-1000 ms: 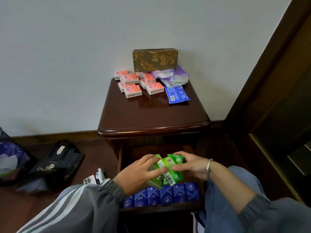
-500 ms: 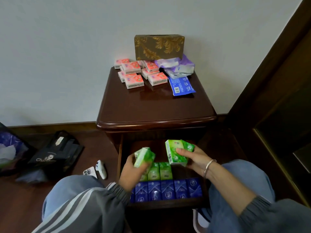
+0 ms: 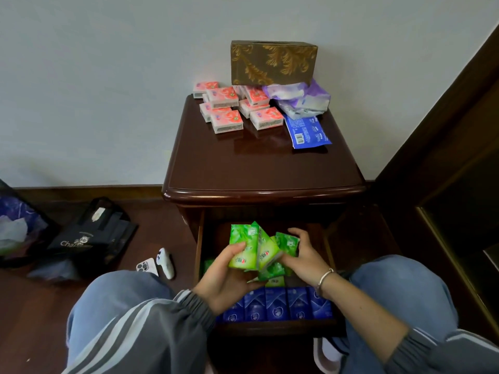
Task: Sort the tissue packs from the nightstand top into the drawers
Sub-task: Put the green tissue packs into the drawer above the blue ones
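Here, the left hand grips two green tissue packs upright above the open drawer, thumb laid across their fronts and fingers curled beneath. The right hand, a silver bracelet on its wrist, closes its fingers round a third green pack that touches the pair. More green packs lie loose in the drawer just under both hands, and a row of dark blue packs stands side by side along the drawer's front edge. Further out, on the nightstand top, a cluster of pink packs sits at the back left corner, some stacked on others. Purple packs are heaped at the back right corner, with a flat blue wrapper just in front of them near the right edge. A brown and gold tissue box stands at the back edge against the wall. On the wooden floor left of the nightstand lie a black bag, a phone face down and a white controller beside it. The person's knees, in blue jeans, flank the drawer.
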Demonstrator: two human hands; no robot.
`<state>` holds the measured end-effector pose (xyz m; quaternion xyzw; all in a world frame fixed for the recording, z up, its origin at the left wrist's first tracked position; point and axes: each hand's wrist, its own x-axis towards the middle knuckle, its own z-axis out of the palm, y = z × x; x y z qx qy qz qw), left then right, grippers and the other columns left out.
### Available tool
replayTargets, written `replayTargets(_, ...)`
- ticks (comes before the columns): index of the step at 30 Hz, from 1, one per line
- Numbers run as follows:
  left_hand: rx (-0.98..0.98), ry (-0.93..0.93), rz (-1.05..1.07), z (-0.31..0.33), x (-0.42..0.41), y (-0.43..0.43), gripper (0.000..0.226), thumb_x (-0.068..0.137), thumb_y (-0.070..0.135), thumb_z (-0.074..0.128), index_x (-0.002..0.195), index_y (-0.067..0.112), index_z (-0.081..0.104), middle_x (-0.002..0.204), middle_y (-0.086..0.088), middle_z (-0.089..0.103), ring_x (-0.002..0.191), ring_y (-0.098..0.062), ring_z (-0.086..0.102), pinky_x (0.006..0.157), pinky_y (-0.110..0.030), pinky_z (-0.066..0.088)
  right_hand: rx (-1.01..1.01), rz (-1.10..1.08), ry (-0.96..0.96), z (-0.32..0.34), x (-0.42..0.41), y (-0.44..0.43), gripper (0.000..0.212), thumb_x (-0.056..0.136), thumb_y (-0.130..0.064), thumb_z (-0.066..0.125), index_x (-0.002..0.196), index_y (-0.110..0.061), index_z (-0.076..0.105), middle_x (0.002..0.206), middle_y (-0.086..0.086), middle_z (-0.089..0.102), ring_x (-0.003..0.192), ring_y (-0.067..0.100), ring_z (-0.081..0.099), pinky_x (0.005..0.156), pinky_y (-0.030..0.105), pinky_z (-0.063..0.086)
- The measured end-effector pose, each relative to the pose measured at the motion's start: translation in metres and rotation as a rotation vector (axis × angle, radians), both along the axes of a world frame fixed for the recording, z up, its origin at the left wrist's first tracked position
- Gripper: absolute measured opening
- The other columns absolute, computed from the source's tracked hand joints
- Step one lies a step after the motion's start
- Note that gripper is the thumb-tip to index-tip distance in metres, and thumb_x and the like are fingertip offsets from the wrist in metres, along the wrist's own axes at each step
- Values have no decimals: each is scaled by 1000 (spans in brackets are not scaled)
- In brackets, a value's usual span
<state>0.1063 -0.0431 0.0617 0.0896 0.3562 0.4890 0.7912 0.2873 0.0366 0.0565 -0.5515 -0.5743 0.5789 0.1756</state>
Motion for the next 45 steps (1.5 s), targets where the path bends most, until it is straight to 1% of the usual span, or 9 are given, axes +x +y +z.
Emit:
replayTargets(4, -5, 14, 36, -4, -9, 4, 69, 71, 36, 74, 133, 15, 55, 134, -16, 58, 124, -36, 54, 105, -54, 38, -249, -156, 257, 4, -3, 1, 32, 96, -20, 50, 126, -20, 40, 116, 10, 57, 98, 23, 63, 80, 38, 55)
replayTargets(10, 102, -196, 96, -4, -21, 5, 48, 81, 31, 67, 126, 14, 63, 137, -19, 54, 129, -36, 50, 109, -62, 31, -325, -382, 470, 11, 5, 16, 12, 91, -8, 55, 103, -11, 58, 105, 14, 63, 92, 25, 64, 71, 39, 55)
replayTargets(16, 44, -141, 169, -4, -26, 6, 67, 74, 31, 72, 135, 16, 51, 137, -17, 55, 127, -33, 53, 111, -58, 30, -352, -566, 549, 16, 12, 26, 8, 90, -17, 57, 97, -19, 59, 101, 4, 65, 95, 17, 59, 77, 30, 42)
replayTargets(19, 9, -67, 193, -6, -23, 7, 59, 77, 33, 67, 131, 17, 54, 135, -14, 58, 122, -29, 58, 112, -54, 31, -364, -609, 521, 14, 11, 21, 8, 89, -21, 58, 96, -22, 58, 102, 3, 65, 91, 13, 58, 65, 25, 33)
replayTargets(22, -44, -26, 229, -6, -19, 7, 56, 74, 33, 68, 127, 18, 55, 132, -13, 60, 118, -28, 59, 112, -49, 32, -400, -671, 658, 13, 6, 14, 10, 88, -9, 59, 98, -12, 57, 100, 11, 65, 87, 20, 63, 59, 20, 45)
replayTargets(25, -62, -53, 235, -4, -14, 6, 49, 79, 32, 64, 126, 19, 56, 140, -14, 53, 133, -30, 46, 113, -47, 31, -421, -644, 732, 15, -4, 5, 24, 85, 1, 59, 108, -4, 54, 105, 17, 65, 91, 27, 66, 69, 29, 53)
replayTargets(29, -49, -59, 270, -4, -15, 3, 45, 80, 31, 62, 123, 17, 61, 137, -15, 56, 133, -30, 46, 107, -45, 38, -415, -613, 702, 13, -18, -10, 38, 84, -3, 64, 119, -5, 49, 113, 19, 64, 95, 29, 67, 74, 32, 54)
replayTargets(36, 24, -36, 271, -4, -12, -2, 69, 68, 31, 79, 131, 13, 58, 137, -17, 55, 129, -32, 50, 110, -48, 34, -348, -492, 438, 12, -34, -27, 30, 83, -22, 69, 109, -14, 56, 111, 7, 65, 99, 18, 62, 73, 27, 48)
replayTargets(45, 102, -130, 113, 0, -13, -1, 70, 73, 34, 77, 135, 13, 54, 143, -16, 49, 131, -30, 47, 114, -44, 27, -569, -337, 588, 18, -27, -8, 36, 86, -9, 61, 120, -4, 52, 119, 21, 60, 96, 35, 64, 81, 41, 53)
